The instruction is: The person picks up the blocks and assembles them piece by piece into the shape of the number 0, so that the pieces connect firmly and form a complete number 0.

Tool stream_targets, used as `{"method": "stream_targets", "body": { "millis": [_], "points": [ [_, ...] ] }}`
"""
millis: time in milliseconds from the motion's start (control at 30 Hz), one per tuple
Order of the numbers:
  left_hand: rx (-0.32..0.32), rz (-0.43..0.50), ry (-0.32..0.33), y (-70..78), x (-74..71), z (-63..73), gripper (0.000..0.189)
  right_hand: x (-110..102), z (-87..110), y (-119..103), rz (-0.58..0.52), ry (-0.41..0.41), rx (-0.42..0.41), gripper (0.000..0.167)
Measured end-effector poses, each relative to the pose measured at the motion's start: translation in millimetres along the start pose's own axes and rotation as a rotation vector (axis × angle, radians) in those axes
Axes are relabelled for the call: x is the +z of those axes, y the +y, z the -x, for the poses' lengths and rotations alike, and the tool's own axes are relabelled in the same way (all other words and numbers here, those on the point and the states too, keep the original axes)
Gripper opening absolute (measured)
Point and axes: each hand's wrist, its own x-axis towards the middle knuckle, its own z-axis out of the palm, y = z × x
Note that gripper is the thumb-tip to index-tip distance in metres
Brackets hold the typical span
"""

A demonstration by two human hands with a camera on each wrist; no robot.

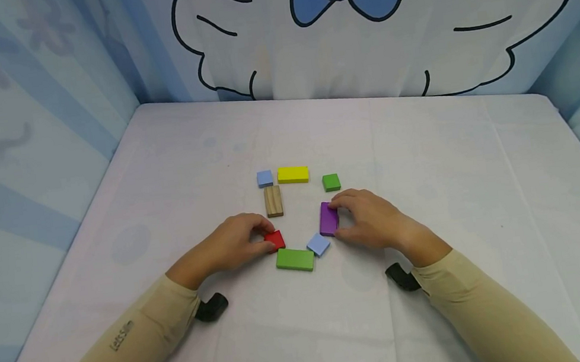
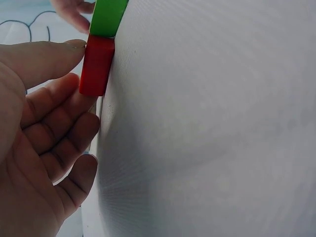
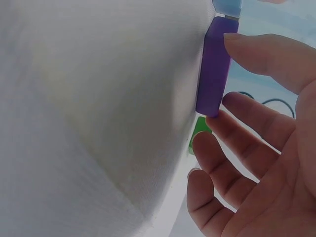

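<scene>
My left hand pinches a small red block between thumb and fingers. In the left wrist view that red block meets the end of a long green block. To the right, my right hand grips a long purple block, thumb at its near end and fingers at its far end. A light blue block, turned at an angle, sits between the purple and long green blocks. In the right wrist view the purple block lies flat on the cloth, near a small green block.
Beyond the hands, a wood-grain block, a small blue block, a yellow block and the small green block complete a rough ring. A white cloth covers the table; patterned curtains surround it.
</scene>
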Motion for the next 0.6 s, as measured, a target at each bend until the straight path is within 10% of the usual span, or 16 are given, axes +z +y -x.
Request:
{"method": "stream_targets", "body": {
  "millis": [600],
  "points": [
    [0.014, -0.016, 0.007, 0.1, 0.5, -0.1, 0.030, 2.0, 0.6, 1.9, -0.015, 0.015, -0.018, 0.046]
  ]
}}
